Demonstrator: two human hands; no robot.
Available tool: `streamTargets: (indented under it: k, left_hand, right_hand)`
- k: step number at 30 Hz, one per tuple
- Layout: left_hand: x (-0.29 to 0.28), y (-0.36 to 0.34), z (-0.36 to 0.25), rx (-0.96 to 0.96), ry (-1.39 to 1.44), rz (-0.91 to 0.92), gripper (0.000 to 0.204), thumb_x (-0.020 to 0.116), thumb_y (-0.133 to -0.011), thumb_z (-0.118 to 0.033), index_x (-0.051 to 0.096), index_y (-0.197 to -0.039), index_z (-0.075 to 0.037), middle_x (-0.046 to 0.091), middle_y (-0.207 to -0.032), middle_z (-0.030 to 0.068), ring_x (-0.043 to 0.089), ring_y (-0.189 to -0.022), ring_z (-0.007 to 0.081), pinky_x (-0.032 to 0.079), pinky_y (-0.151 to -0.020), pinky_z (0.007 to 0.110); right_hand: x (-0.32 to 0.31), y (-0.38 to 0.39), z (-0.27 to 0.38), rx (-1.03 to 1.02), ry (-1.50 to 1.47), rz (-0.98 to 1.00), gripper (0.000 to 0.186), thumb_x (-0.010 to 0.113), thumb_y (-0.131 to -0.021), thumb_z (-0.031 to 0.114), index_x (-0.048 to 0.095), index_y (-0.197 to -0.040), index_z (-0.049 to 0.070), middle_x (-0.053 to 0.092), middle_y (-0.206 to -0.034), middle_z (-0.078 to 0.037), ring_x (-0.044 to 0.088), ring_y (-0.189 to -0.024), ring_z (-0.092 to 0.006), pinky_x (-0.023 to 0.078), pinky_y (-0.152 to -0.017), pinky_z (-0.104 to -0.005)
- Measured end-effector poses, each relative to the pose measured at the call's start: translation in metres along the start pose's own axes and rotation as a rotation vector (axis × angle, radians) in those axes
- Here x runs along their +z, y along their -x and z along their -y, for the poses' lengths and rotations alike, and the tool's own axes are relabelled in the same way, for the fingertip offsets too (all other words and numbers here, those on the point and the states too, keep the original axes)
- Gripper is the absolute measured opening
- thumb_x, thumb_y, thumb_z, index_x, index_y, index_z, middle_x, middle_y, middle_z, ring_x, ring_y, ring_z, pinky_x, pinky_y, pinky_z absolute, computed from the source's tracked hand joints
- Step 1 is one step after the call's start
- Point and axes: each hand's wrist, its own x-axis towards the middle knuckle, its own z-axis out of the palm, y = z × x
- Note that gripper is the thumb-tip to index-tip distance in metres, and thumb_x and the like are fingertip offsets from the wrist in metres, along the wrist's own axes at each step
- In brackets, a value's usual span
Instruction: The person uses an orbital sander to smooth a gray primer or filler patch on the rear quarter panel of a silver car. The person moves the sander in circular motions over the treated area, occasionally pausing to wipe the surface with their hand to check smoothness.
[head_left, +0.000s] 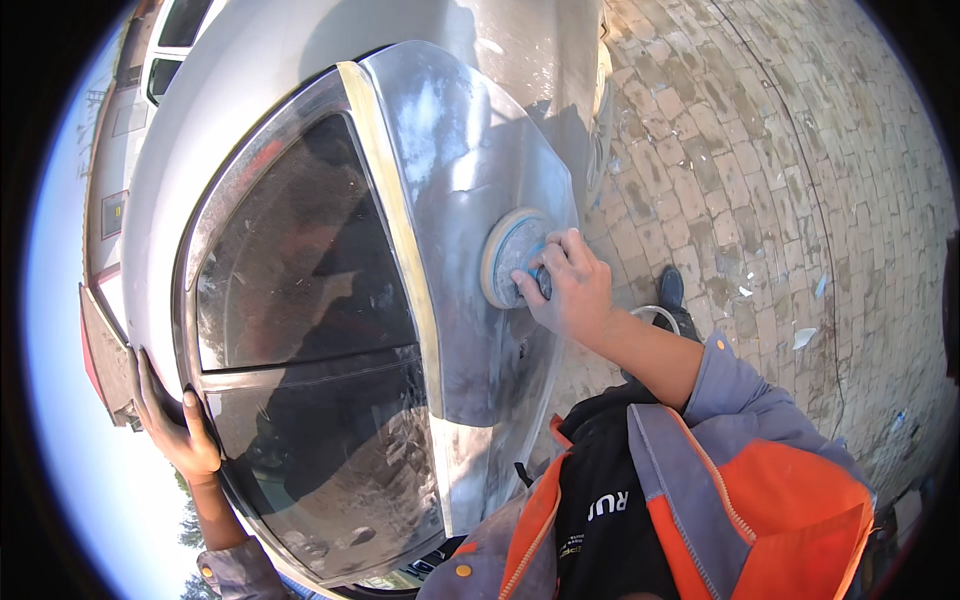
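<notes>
My right hand (pixel 572 287) is closed around the grip of a round sanding pad (pixel 507 254), pale with a tan rim and some blue near my fingers. The pad's face lies against the bare, dull grey door panel (pixel 450 180) of a silver car, below the window line. My left hand (pixel 178 425) rests on the edge of the car roof (pixel 160 290), fingers stretched out and holding nothing. Between my hands are the dusty dark side windows (pixel 310 250). A strip of yellowish masking tape (pixel 385 190) runs along their lower edge.
Brick paving (pixel 760 190) with scattered pale scraps lies to the right. A thin dark cable or line (pixel 800 140) crosses it. My shoe (pixel 671 289) shows beside the car. A pale loop, perhaps a hose (pixel 655 312), curves by my leg. Another white vehicle (pixel 172 50) stands at the far left.
</notes>
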Motion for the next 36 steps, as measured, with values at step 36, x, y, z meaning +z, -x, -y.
streamTargets:
  k: [36]
  left_hand:
    - [0.293, 0.117, -0.383, 0.345, -0.097, 0.559, 0.105, 0.065, -0.101, -0.064, 0.027, -0.177, -0.002, 0.03, -0.184, 0.0192, 0.014, -0.173, 0.0389, 0.003, -0.139, 0.062]
  right_hand:
    - [-0.288, 0.769, 0.002, 1.432, 0.807, -1.079, 0.05, 0.088, -0.093, 0.037, 0.066, -0.129, 0.011, 0.058, -0.135, -0.018, 0.065, -0.124, -0.045, 0.055, -0.102, -0.0539]
